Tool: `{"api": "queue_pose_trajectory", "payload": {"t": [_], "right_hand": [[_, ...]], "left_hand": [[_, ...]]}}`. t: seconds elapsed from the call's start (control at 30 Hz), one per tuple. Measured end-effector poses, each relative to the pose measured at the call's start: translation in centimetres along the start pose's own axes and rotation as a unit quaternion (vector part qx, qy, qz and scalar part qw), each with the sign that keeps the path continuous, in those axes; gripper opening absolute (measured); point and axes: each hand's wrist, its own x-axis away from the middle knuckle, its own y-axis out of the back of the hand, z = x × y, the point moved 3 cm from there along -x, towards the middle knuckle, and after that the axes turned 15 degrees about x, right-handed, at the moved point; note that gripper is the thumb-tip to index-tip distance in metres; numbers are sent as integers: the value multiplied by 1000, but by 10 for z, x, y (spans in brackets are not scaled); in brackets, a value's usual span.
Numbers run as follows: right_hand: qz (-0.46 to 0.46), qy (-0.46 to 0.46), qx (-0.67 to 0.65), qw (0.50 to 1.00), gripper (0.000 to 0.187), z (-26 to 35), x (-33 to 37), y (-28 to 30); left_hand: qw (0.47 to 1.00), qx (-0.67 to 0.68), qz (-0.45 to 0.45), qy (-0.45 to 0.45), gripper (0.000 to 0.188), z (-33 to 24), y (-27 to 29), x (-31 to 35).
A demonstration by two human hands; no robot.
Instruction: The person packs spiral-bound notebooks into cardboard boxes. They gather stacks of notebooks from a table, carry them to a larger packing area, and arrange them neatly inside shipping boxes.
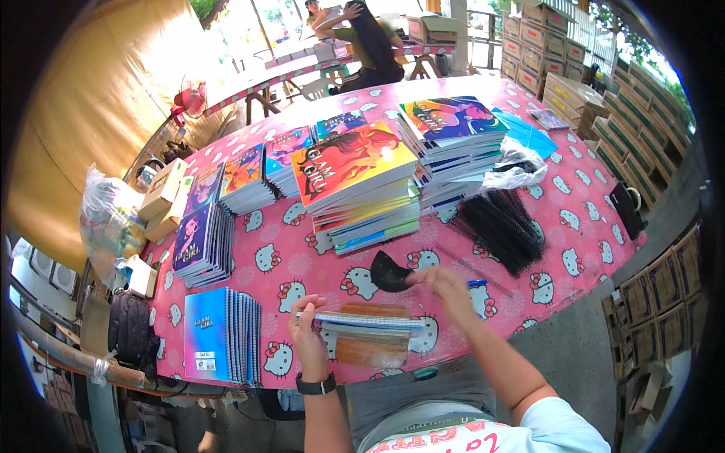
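Note:
My left hand, with a dark watch on its wrist, grips the left end of a thin notebook. The notebook stands on its edge, pages seen edge-on, over a brown wooden board. To the right, my right hand has its fingertips closed at the narrow end of a black, rounded, flat piece; its exact kind does not show. A blue pen lies beside that hand. Farther right lies a heap of black spiral binding coils, with a single loose coil nearer me.
Colourful notebook stacks fill the table's middle; lower stacks line the left. A white plastic bag sits by the coils. Cardboard boxes are piled at right. Other people are at a far table.

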Motion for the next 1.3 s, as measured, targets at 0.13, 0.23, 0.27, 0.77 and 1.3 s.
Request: {"api": "queue_pose_trajectory", "payload": {"t": [0.13,0.23,0.27,0.77,1.3], "right_hand": [[-126,11,662,739,20,-55,-39,89],[-157,68,581,796,17,-58,-37,101],[-188,68,559,805,16,-52,-32,107],[58,24,262,963,17,65,48,18],[189,98,321,923,22,77,38,14]], "left_hand": [[999,-31,18,-20,29,2,-9,1],[971,-167,-33,-168,40,-9,-28,9],[932,-267,-32,-242,45,-17,-41,17],[755,-551,265,-237,30,23,-117,78],[843,-365,301,-256,20,3,-87,72]]}}
